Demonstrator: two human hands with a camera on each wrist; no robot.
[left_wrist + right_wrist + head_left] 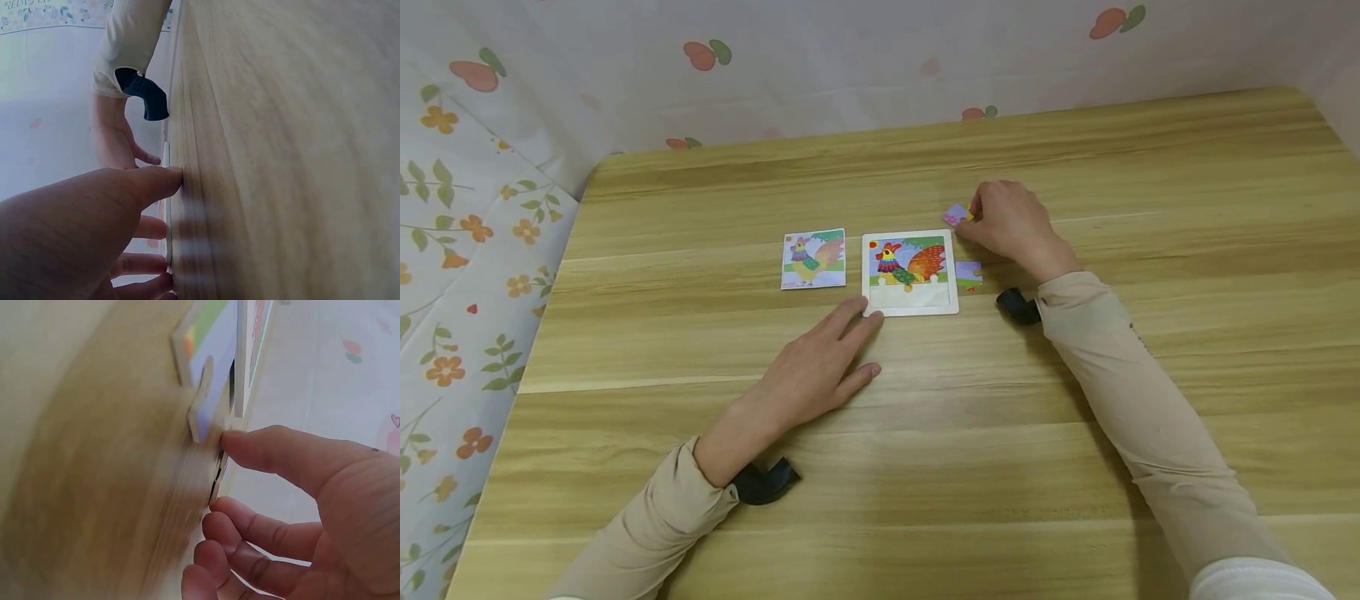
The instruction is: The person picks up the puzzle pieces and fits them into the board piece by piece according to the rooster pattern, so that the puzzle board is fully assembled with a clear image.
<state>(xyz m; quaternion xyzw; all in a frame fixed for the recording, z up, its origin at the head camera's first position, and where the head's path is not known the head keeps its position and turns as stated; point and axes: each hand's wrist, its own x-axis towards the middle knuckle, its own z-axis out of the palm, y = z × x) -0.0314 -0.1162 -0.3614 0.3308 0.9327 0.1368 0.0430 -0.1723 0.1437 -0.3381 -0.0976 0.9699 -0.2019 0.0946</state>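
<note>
A white-framed jigsaw puzzle [953,275] lies on the table, its upper part filled with a rooster picture and its lower strip bare. My left hand [808,367] rests two fingertips on the frame's lower left corner, fingers fairly straight and thumb apart. Beyond the frame's upper right corner, my right hand [1011,223] pinches a small purple and yellow puzzle piece [956,215] at table level. In the right wrist view, thumb and forefinger stand on either side of its thin edge [217,481]. Another puzzle piece [968,272], purple and green, lies against the frame's right side.
Left of the frame lies a square card [814,260] with a paler rooster picture. Black curved wrist mounts [1018,307] stick out from both sleeves. Behind the wooden table [700,183] hangs a white curtain with fruit prints [850,67].
</note>
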